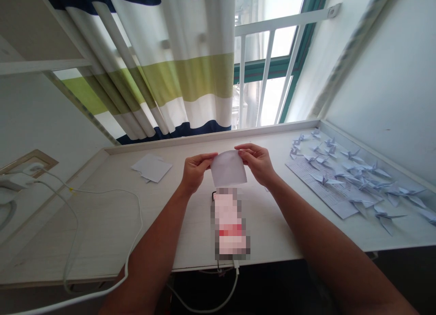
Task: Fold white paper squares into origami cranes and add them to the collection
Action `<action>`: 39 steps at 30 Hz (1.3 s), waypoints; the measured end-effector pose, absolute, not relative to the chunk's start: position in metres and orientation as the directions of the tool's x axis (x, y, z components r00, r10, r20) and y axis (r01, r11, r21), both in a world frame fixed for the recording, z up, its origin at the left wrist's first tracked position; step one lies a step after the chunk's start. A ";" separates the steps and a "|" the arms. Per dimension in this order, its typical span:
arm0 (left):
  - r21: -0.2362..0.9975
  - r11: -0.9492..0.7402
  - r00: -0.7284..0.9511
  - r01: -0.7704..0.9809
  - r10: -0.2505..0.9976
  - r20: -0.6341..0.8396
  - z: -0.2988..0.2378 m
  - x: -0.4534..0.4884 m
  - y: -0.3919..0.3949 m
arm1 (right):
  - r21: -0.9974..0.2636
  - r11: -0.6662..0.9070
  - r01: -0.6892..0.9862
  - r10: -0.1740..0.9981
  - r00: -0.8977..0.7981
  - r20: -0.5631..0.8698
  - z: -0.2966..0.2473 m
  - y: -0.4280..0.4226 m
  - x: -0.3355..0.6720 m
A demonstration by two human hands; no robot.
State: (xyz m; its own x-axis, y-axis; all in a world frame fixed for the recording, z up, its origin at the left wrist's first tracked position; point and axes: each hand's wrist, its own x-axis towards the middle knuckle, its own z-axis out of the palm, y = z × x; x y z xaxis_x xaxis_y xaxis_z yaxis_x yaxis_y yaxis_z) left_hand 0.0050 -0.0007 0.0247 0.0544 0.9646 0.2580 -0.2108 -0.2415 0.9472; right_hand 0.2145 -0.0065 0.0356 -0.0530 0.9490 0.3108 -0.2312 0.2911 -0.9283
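Left hand [195, 173] and right hand [257, 163] pinch a white sheet [229, 169] by its upper corners, near the phone [230, 224].

Striped curtain [204, 79], far left of centre. White railing [282, 21], far right, before green window frame [252, 73]. Phone [230, 210], near centre, white cable [237, 272] at near end. Wall socket [47, 158], left.

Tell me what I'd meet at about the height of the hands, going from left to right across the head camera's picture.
Wall socket plate → loose white papers → left hand → held sheet of paper → right hand → folded paper birds.
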 end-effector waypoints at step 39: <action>0.998 -0.059 0.405 -0.012 0.913 0.059 0.034 0.005 -0.007 | -0.880 0.450 0.150 0.867 -0.311 0.391 0.037 -0.012 0.211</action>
State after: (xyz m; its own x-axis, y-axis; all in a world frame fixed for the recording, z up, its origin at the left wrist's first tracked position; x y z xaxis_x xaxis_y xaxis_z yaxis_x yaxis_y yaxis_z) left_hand 0.0053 -0.0068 0.0341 0.4045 0.9126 0.0591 -0.0119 -0.0594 0.9982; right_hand 0.2108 -0.0116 0.0372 -0.3106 0.8666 0.3906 0.1500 0.4505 -0.8801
